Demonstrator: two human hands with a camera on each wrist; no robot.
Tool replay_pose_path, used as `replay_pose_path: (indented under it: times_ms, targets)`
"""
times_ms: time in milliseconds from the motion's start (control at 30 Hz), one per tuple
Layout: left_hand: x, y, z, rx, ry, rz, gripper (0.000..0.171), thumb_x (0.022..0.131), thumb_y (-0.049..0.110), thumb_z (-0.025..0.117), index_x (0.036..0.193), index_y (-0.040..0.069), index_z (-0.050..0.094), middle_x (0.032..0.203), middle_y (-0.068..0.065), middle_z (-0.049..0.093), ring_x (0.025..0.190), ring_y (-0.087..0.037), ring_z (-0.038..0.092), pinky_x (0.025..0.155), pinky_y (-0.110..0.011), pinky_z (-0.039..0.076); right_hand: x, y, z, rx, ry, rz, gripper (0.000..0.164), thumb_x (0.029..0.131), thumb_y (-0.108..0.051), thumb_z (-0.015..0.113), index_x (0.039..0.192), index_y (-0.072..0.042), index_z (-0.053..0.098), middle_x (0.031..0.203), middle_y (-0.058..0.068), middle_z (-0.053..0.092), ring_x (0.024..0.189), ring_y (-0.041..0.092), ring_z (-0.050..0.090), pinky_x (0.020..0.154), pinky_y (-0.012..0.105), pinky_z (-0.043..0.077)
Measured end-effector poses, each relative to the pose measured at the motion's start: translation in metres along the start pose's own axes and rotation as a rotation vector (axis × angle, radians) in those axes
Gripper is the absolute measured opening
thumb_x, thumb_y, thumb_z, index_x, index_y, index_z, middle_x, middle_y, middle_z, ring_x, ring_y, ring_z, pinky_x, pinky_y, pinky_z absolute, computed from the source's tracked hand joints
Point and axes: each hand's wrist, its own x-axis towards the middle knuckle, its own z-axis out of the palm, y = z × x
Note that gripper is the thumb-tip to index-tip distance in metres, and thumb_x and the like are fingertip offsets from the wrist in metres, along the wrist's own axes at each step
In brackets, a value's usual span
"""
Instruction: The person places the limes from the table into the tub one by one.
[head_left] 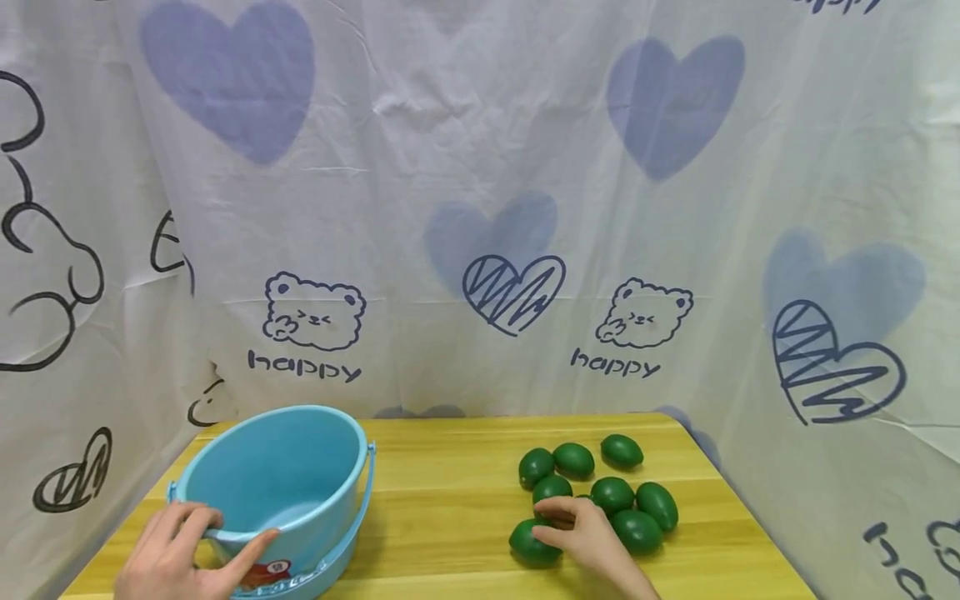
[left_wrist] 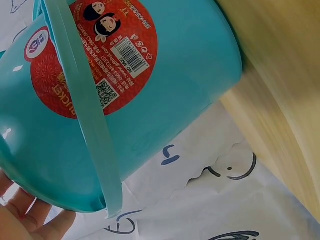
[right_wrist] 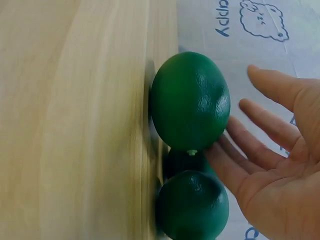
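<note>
Bucket [head_left: 270, 467] of light blue plastic stands with its mouth upward just beyond the left hand [head_left: 176, 554], whose fingers hook over the near rim while the thumb lies along the outside; that hand is clamped on it. Within, the smooth blue wall and part of the floor show. The handle [head_left: 363, 504] hangs down the side toward the right hand [head_left: 588, 537], and the left wrist view shows it crossing a red label [left_wrist: 102, 65] with a barcode.

The two hands are well apart. The right one has its fingers loosely spread around a dark green fruit [head_left: 534, 543], thumb and fingertips close to its surface, without a closed grip; whether they touch it cannot be told. Beyond and to the right of this hand, more green fruits [head_left: 612, 494] lie loose on the wooden table [head_left: 442, 500], outside the bucket, one partly hidden by the fingers.
</note>
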Motion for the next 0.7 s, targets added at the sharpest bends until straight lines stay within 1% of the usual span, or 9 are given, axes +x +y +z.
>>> replay_pose_path:
  times_ms: [100, 200, 367, 533, 700]
  targets:
    - [0.000, 0.002, 0.000, 0.005, -0.005, -0.009, 0.062, 0.039, 0.051, 0.093, 0.069, 0.008, 0.059, 0.072, -0.005, 0.054, 0.061, -0.020, 0.046, 0.058, -0.021, 0.035, 0.001, -0.001, 0.003, -0.049, -0.017, 0.008, 0.052, 0.087, -0.031, 0.075, 0.127, 0.001, 0.062, 0.127, 0.022, 0.063, 0.116, 0.037, 0.061, 0.093, 0.045, 0.053]
    - [0.000, 0.003, -0.001, 0.015, -0.022, -0.032, 0.062, 0.038, 0.049, 0.094, 0.070, 0.009, 0.059, 0.072, -0.004, 0.054, 0.062, -0.020, 0.046, 0.059, -0.021, 0.035, 0.001, -0.003, 0.006, -0.087, -0.017, 0.023, 0.056, 0.085, -0.032, 0.077, 0.128, 0.000, 0.061, 0.128, 0.021, 0.063, 0.117, 0.038, 0.060, 0.094, 0.049, 0.051]
    - [0.000, 0.004, -0.002, 0.024, -0.036, -0.050, 0.061, 0.037, 0.047, 0.094, 0.069, 0.010, 0.058, 0.072, -0.004, 0.054, 0.062, -0.020, 0.047, 0.059, -0.020, 0.035, 0.001, -0.002, 0.009, -0.167, -0.014, 0.033, 0.057, 0.081, -0.033, 0.081, 0.127, -0.004, 0.063, 0.127, 0.016, 0.064, 0.117, 0.039, 0.059, 0.093, 0.052, 0.050]
    - [0.000, 0.006, -0.003, 0.032, -0.037, -0.054, 0.062, 0.038, 0.050, 0.093, 0.069, 0.010, 0.058, 0.071, -0.004, 0.053, 0.062, -0.020, 0.047, 0.058, -0.020, 0.035, 0.000, 0.000, 0.014, -0.246, -0.007, 0.028, 0.058, 0.079, -0.037, 0.082, 0.126, -0.008, 0.064, 0.126, 0.012, 0.065, 0.117, 0.039, 0.059, 0.093, 0.056, 0.048]
    - [0.001, 0.007, -0.003, 0.033, -0.042, -0.061, 0.062, 0.037, 0.049, 0.093, 0.070, 0.010, 0.058, 0.072, -0.004, 0.054, 0.063, -0.019, 0.046, 0.060, -0.020, 0.034, 0.001, 0.000, 0.017, -0.266, -0.016, 0.046, 0.060, 0.078, -0.038, 0.082, 0.127, -0.006, 0.064, 0.127, 0.015, 0.063, 0.116, 0.041, 0.059, 0.092, 0.058, 0.048]
